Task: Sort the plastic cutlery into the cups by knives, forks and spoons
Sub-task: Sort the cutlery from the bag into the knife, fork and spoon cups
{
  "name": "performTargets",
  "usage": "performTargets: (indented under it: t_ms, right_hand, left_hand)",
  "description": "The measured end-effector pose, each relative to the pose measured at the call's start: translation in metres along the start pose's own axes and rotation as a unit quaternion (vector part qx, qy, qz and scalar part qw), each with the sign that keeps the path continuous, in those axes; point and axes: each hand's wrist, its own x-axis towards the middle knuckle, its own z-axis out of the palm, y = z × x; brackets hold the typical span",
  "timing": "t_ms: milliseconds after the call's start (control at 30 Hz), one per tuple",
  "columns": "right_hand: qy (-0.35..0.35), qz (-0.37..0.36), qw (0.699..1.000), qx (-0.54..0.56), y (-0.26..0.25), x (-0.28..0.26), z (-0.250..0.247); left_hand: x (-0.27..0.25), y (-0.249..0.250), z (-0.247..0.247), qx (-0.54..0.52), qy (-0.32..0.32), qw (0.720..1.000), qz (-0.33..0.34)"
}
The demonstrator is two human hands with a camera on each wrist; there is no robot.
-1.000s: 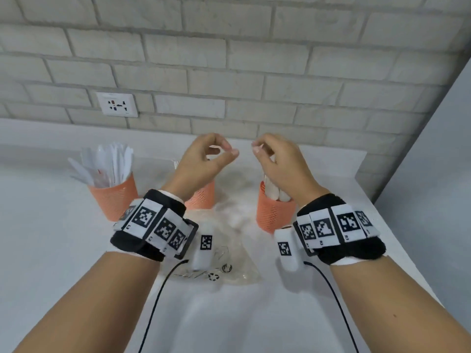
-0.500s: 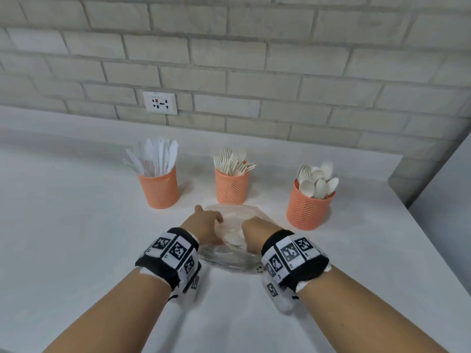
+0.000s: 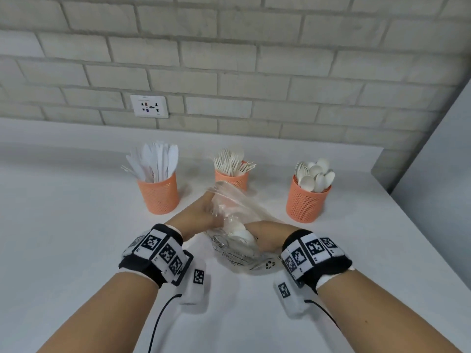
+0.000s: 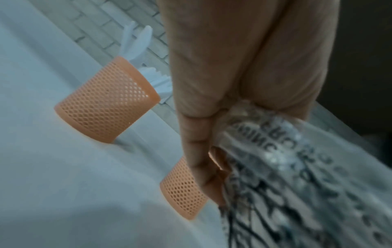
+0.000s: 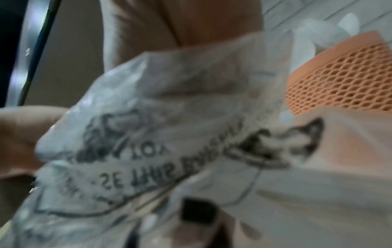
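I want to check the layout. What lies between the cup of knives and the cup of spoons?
In the head view, the cup of forks stands between the cup of knives and the cup of spoons, set further back. The raised clear plastic bag lies before it.

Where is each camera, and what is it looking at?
Head: on the person's head, looking forward and down at the table, three cups and both forearms.
Left wrist: along the left hand gripping the plastic bag, knife cup beyond.
Right wrist: along the right hand at the crumpled bag, spoon cup behind.
All three views share the bag.
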Motion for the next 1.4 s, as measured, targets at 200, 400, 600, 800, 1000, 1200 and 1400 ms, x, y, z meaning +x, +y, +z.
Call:
performTargets:
  t_ms: [200,400,600,800,1000,1200,1400]
  right_hand:
    - [0.014,-0.05,0.991,0.12,0.001,-0.006,-0.015]
    - [0.047,-0.037,0.981,0.185,-0.006,-0.003,-0.017]
    - [0.093,-0.008,0.985,0.147,-0.016,-0.001,-0.015]
    - [0.033,-0.054,0.983,0.171,-0.016,0.001,-0.011]
    - [0.032,-0.087,0.987,0.133,-0.019,0.002,-0.012]
    - [0.091,-0.131,0.911,0.381,-0.016,-0.007,-0.015]
    - [0.2,-0.177,0.701,0.661,-0.024,-0.006,-0.031]
  left_hand:
    - [-0.014,-0.003,-0.03,-0.108,-0.047,0.993,-0.016]
    - [-0.022,-0.007,-0.048,-0.033,0.033,0.999,0.02]
    - [-0.028,-0.005,-0.056,0.078,-0.012,0.996,0.047]
    - [-0.02,-0.002,-0.062,0.253,0.089,0.963,0.032]
    - [-0.01,-0.011,-0.053,0.251,0.193,0.949,-0.007]
    - [-0.011,-0.013,-0.054,0.278,0.178,0.942,-0.052]
    - [-0.013,-0.021,-0.038,0.347,0.236,0.907,-0.028]
